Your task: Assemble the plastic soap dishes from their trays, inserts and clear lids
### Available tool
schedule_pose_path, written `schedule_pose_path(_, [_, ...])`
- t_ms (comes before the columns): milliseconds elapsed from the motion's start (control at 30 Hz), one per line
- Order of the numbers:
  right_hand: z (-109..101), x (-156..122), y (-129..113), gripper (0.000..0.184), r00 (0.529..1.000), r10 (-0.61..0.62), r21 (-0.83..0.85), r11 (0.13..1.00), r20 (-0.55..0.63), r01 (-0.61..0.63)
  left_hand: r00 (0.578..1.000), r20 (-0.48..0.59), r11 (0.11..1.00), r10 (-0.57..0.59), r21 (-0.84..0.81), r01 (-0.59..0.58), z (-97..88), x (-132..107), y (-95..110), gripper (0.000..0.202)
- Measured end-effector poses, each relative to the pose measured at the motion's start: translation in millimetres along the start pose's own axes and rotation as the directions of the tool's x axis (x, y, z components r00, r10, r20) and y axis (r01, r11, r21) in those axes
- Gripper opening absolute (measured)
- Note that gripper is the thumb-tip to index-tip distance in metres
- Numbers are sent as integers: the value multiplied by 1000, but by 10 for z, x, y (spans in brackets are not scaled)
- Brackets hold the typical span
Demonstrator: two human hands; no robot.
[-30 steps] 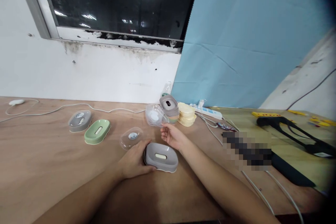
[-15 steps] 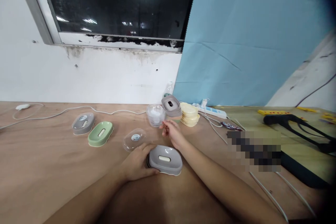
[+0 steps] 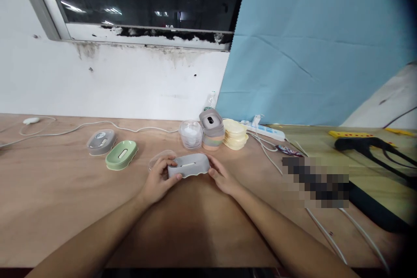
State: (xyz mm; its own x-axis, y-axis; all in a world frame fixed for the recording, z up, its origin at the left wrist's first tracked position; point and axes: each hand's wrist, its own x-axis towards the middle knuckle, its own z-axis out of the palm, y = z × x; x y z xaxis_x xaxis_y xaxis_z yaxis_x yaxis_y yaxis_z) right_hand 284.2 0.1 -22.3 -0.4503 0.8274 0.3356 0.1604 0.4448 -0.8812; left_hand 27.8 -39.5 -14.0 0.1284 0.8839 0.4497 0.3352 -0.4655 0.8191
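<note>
Two bare hands, left hand and right hand, close on one gray dish from its two ends, above the near part of the wooden table. Left thumb along near side, fingers over the end; right thumb at the other end, fingers partly hidden behind. Dish tilted; cannot tell whether its underside touches wood. Clear lid just beyond left hand, partly covered by it. Farther, to the left: green dish, then gray dish with clear cover, near each other. Farther back, side by side: clear container stack, gray-topped stack, cream stack. Behind these, bottle, then white wall.
</note>
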Motion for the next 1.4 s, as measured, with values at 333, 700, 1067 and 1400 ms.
schedule_pose_path(333, [122,21,-30,30,925,-20,-245,966,-379,-80,992,-7,980,-126,-159,123,-1,21,15,40])
schedule_pose_path(700, [44,-29,-122,15,936,-270,-530,841,-227,114,974,-54,945,-220,-262,199,-13,31,-20,43])
schedule_pose_path(1067, [-686,146,-249,30,423,-190,-163,982,-886,101,940,-76,837,-333,-483,257,-60,18,-84,50])
schedule_pose_path(1400, [-1297,660,134,51,358,65,32,995,-932,-96,999,-8,963,-35,-267,32,-64,-20,-5,38])
